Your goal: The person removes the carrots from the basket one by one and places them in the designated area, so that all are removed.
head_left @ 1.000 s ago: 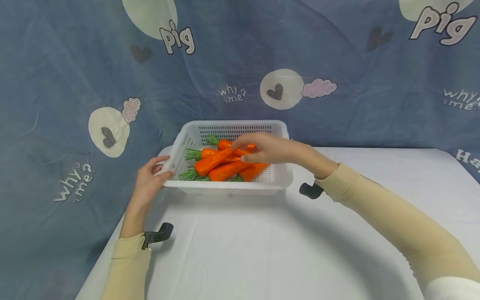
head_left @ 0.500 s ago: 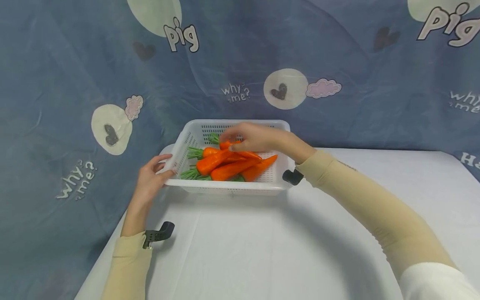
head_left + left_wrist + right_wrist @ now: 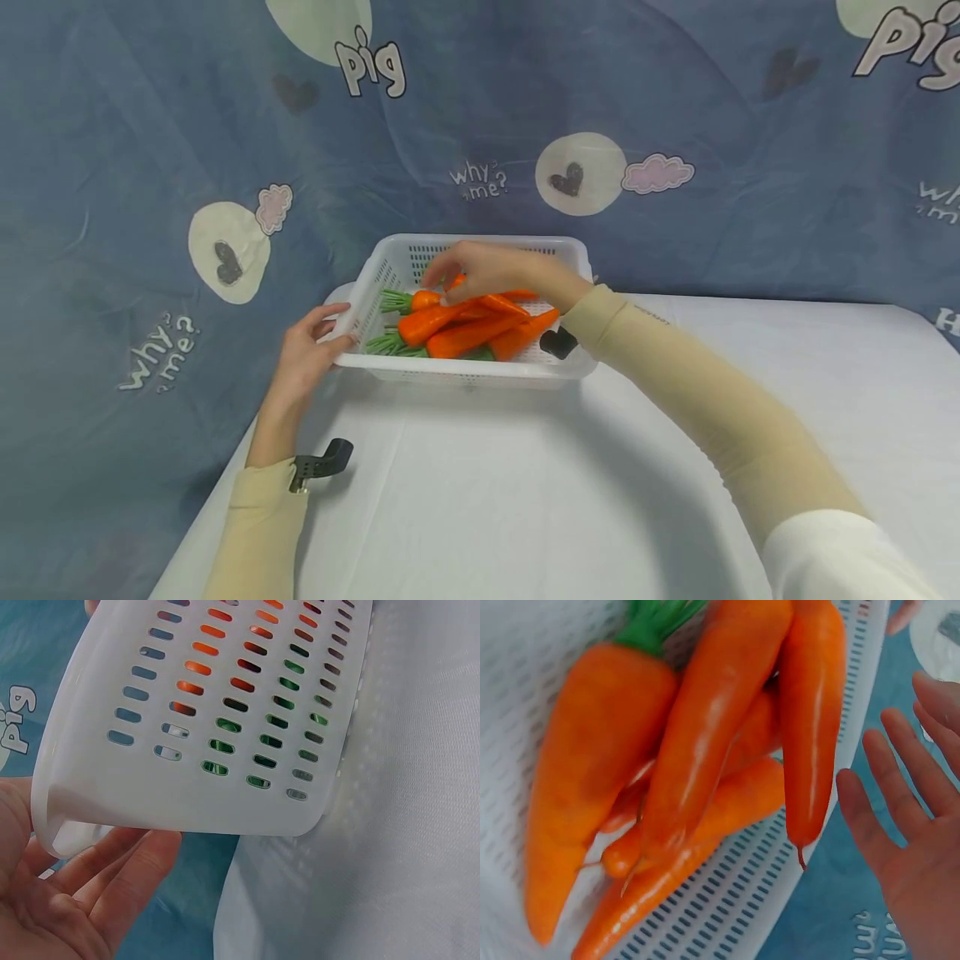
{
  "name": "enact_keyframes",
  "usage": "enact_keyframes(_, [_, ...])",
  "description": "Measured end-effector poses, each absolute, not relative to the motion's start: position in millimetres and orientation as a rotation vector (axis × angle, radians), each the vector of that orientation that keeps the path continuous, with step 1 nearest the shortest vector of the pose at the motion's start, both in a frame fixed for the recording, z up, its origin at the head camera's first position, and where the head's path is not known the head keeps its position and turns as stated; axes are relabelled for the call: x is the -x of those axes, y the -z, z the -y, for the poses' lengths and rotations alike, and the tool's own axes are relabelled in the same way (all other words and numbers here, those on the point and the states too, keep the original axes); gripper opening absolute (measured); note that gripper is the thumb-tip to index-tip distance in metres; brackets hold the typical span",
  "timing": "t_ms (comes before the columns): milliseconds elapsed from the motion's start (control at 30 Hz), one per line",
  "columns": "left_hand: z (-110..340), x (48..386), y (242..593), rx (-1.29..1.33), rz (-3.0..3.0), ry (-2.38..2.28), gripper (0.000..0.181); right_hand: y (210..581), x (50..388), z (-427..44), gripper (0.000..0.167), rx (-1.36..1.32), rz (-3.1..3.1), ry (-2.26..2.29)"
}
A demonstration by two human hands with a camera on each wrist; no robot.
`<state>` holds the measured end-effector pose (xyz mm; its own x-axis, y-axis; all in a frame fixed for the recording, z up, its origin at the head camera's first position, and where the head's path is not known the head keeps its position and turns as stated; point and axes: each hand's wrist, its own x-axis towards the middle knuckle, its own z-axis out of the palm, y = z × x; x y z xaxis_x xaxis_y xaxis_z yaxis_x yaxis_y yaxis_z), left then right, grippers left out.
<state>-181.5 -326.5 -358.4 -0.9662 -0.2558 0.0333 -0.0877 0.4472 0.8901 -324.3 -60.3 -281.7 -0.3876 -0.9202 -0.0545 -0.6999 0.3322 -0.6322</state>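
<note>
In the head view, a white perforated plastic basket (image 3: pixel 457 365) holds several orange carrots (image 3: pixel 465 336) with green tops, piled across one another. My left hand (image 3: pixel 300 354) grips the basket's left end by its rim. The left wrist view shows its fingers (image 3: pixel 131 881) curled under the rim of the basket wall (image 3: pixel 157 802). Above the pile is my right hand (image 3: pixel 483 271), fingers bent loosely downward and hiding some carrots behind it. In the right wrist view, this hand (image 3: pixel 922 817) has its fingers spread, holding nothing, beside a carrot (image 3: pixel 814 727).
The basket stands at the back of a table with a white cloth (image 3: pixel 480 483). Directly behind it hangs a blue printed curtain (image 3: pixel 450 117). Each wrist carries a small black camera, the left one (image 3: pixel 333 458) just over the cloth.
My right hand has moved left and slightly back over the carrots, with its forearm following. The left hand keeps its hold on the basket. The whole head view has shifted a little.
</note>
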Motion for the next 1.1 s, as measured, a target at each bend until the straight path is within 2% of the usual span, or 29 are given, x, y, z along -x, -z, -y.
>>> enact_keyframes(267, [325.5, 180.6, 357.6, -0.313, 2.520, 1.559, 0.056, 294.5, 326.5, 69.8, 0.040, 1.326, -2.106, 0.827])
enact_keyframes(567, [327.4, 179.5, 358.4, -0.316, 2.524, 1.540, 0.056, 311.7, 328.6, 87.0, 0.042, 1.353, -2.119, 0.736])
enact_keyframes(1100, [326.3, 179.7, 358.2, -0.335, 2.525, 1.546, 0.056, 319.9, 328.9, 95.0, 0.047, 1.402, -2.123, 0.597])
